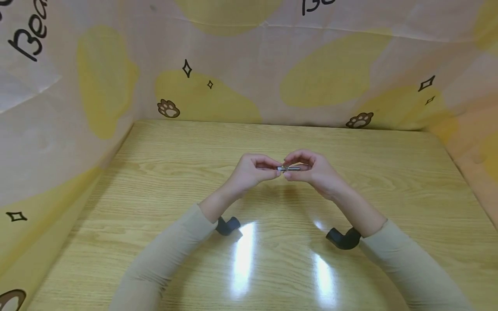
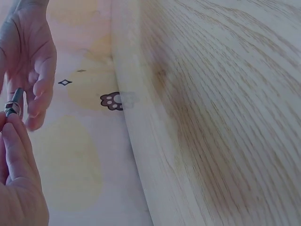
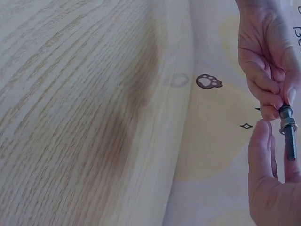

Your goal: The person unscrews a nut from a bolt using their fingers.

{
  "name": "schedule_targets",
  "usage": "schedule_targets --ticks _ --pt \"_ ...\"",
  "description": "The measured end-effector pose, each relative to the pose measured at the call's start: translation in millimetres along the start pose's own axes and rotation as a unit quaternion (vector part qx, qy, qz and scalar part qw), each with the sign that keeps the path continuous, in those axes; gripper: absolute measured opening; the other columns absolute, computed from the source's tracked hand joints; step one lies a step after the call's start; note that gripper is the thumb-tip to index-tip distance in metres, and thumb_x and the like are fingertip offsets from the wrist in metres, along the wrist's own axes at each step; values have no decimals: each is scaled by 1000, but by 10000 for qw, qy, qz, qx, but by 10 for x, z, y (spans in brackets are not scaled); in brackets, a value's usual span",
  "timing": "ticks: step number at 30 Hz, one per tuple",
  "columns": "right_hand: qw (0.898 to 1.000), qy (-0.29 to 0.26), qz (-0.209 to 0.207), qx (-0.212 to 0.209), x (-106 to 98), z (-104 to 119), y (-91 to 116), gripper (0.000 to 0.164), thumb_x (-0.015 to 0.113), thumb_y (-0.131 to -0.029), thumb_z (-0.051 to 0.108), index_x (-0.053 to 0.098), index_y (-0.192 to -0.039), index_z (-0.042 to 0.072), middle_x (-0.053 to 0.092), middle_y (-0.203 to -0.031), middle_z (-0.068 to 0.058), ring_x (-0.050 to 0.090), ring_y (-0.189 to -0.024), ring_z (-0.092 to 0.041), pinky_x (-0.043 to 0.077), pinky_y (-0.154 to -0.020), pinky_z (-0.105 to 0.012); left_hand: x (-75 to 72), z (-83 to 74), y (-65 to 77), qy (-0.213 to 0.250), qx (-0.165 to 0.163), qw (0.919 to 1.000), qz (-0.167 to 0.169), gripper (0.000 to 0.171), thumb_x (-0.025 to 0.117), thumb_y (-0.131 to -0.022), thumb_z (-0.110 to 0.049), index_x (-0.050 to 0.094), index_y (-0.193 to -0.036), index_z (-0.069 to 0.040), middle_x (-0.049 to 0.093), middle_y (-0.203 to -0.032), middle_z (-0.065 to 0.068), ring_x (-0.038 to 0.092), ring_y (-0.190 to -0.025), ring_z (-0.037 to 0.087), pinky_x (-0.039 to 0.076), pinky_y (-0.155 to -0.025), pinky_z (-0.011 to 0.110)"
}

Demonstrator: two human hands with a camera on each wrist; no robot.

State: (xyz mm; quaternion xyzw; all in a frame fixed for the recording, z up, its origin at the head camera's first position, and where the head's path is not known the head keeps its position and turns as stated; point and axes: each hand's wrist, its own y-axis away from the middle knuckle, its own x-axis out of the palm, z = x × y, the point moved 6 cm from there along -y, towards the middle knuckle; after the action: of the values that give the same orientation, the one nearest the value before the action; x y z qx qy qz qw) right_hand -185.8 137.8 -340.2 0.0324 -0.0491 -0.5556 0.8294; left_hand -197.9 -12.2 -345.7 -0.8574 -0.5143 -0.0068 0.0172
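A metal bolt (image 3: 290,146) with a nut (image 3: 287,123) and a ring like a washer around its shank is held in the air above the table. My left hand (image 1: 250,172) pinches one end of it between thumb and fingers, hiding that end. Around the nut and the threaded shank, my right hand (image 1: 313,172) keeps its thumb and fingers bent but spread. In the right wrist view a gap shows between one right fingertip (image 3: 263,127) and the nut. The bolt's free end points toward the right palm.
Both hands are over a wood-grain table (image 1: 280,268) with bright reflections. Patterned cloth (image 1: 233,56) hangs behind it and at both sides. A dark curved piece sits at each wrist: the left piece (image 1: 228,226) and the right piece (image 1: 344,239).
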Motion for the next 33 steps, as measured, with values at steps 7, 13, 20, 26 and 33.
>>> schedule_targets --ticks 7,13,20,26,33 --pt "9999 92 -35 80 21 2 -2 5 60 -90 4 60 -95 5 64 -84 -4 64 -73 -13 55 -71 -28 1 -1 5 7 0 10000 4 18 66 -82 3 65 -99 10 68 -94 16 67 -84 21 53 -82 34" --pt "10000 97 2 -8 14 24 16 16 59 -89 2 55 -104 4 61 -95 -5 64 -83 -16 54 -76 -29 4 0 7 -4 -32 10000 -11 19 68 -82 3 65 -100 10 68 -95 16 67 -85 21 53 -81 34" --pt "9999 107 36 -60 11 36 16 19 60 -86 -4 54 -104 -1 60 -98 -10 64 -84 -15 54 -77 -28 12 -10 2 34 -22 10000 16 19 67 -82 4 65 -100 10 68 -95 16 67 -85 21 53 -82 34" --pt "9994 316 122 -65 18 37 18 24 55 -93 9 50 -112 -5 57 -100 -9 62 -85 -17 54 -77 -31 6 -7 0 72 -30 10000 8 20 67 -82 4 65 -100 11 68 -95 16 67 -86 21 53 -82 34" --pt "9997 248 77 -39 15 10 24 7 58 -90 3 58 -97 4 62 -86 -3 62 -77 -14 54 -75 -29 23 -26 10 35 59 9999 113 19 66 -82 4 65 -100 11 68 -96 18 67 -84 21 53 -81 35"
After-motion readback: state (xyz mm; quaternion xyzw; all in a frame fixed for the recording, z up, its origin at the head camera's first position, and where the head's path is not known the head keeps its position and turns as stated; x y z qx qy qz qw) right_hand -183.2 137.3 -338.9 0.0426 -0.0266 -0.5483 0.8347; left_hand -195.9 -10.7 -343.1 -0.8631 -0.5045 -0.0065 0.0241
